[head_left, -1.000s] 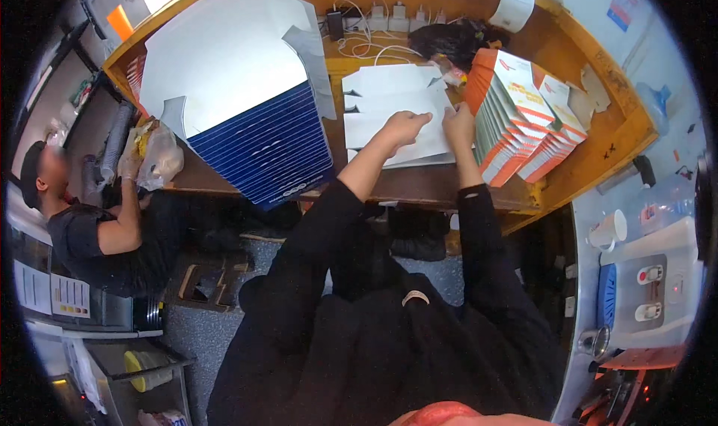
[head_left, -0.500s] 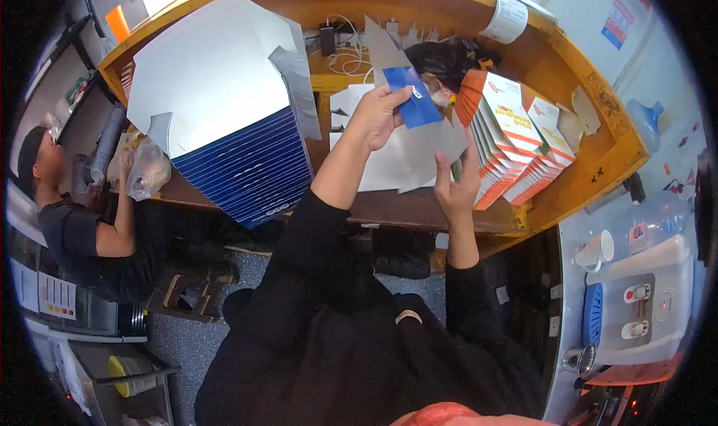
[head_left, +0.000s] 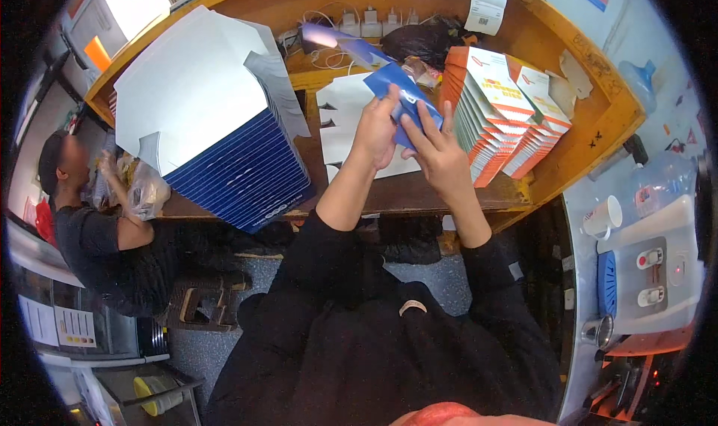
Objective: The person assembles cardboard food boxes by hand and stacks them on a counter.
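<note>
Above the bench, my left hand (head_left: pixel 378 130) grips a blue cardboard box blank (head_left: pixel 389 80), its thumb lying over the panel. My right hand (head_left: pixel 437 153) is closed on the lower right part of the same blank, with several fingers across its blue face. A long blue flap of it sticks out to the upper left, partly smeared by motion. Under my hands lies a flat white cardboard blank (head_left: pixel 348 100) with notched edges. To the left rises a tall stack of nested blue boxes (head_left: pixel 239 175), white on the inside.
Orange and white cartons (head_left: pixel 493 100) stand nested to the right. Chargers with cables (head_left: pixel 366 26) and a black plastic bag (head_left: pixel 422 46) lie at the back. A wooden rim (head_left: pixel 591 89) edges the bench. At far left a co-worker (head_left: pixel 97 224) sits near a clear bag (head_left: pixel 148 190).
My right hand, open beside the blank before, has come onto it and closed there. The blank has turned, showing more blue, and its long flap now leans further left.
</note>
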`<state>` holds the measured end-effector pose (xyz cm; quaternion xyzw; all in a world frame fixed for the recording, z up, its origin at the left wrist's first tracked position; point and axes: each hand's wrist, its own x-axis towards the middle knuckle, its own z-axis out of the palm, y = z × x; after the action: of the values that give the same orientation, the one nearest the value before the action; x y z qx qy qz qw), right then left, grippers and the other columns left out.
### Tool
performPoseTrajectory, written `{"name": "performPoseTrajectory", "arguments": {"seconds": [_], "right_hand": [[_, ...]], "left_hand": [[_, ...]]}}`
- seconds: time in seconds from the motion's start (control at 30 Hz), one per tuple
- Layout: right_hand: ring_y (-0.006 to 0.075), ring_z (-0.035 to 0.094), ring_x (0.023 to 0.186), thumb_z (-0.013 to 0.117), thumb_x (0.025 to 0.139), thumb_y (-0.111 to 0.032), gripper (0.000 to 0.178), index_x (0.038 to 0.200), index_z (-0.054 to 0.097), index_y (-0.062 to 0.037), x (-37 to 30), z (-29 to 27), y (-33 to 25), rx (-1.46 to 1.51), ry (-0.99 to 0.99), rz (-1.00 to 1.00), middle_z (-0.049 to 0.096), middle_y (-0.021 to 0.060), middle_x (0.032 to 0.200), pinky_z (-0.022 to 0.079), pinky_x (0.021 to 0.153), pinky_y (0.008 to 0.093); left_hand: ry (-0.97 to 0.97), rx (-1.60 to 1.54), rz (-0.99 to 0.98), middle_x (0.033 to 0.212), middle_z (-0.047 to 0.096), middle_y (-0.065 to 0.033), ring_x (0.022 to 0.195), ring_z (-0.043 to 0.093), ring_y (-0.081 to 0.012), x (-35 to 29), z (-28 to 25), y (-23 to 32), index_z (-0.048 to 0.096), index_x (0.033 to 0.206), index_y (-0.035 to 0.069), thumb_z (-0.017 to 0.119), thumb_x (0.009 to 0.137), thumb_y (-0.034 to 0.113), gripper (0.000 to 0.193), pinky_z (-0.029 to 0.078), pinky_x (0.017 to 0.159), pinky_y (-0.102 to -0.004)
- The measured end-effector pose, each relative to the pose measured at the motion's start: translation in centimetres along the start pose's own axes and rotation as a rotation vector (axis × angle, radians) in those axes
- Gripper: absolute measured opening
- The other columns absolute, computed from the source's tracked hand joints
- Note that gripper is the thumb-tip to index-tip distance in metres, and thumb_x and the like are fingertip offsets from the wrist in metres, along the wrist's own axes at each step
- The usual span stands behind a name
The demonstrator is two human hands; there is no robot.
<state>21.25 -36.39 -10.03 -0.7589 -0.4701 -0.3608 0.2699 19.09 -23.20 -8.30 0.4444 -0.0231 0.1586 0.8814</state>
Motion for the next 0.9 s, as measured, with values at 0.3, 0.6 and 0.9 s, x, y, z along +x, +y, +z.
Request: {"name": "performPoseTrajectory", "arguments": {"seconds": [0.3,0.6,0.9], "right_hand": [[0.0476,0.018,0.123,0.062,0.072,-0.012,0.047,0.117,0.053,-0.023,-0.6,2.1,-0.5,0.142,0.109,0.08,0.02,0.0247,0.136,0.032,0.095,0.0439],[0.0449,0.016,0.126,0.054,0.076,-0.004,0.049,0.124,0.045,-0.0117,-0.7,3.1,-0.9,0.345,0.326,0.199,0.015,0.0308,0.135,0.016,0.102,0.0474],[0.0241,0.059,0.084,0.054,0.076,-0.003,0.038,0.113,0.05,0.0036,1.0,-2.6,-1.1,0.686,0.206,0.434,0.057,0.0195,0.097,0.045,0.077,0.0316]], "left_hand": [[-0.002,0.072,0.044,0.09,0.058,-0.0067,0.077,0.059,-0.0152,-0.9,0.7,-0.3,0.05,0.102,0.005,0.039,0.086,0.048,0.047,0.048,0.059,-0.0271],[-0.166,-0.047,0.031,0.101,0.054,-0.0059,0.092,0.052,-0.0138,-2.0,0.6,-1.9,0.048,0.106,0.001,0.042,0.09,0.035,0.038,0.043,0.077,-0.0272],[-0.336,0.557,0.019,0.086,0.058,-0.0033,0.075,0.052,-0.0111,-4.2,-2.6,2.8,0.049,0.11,0.001,0.051,0.085,0.01,0.027,0.044,0.069,-0.0261]]}}
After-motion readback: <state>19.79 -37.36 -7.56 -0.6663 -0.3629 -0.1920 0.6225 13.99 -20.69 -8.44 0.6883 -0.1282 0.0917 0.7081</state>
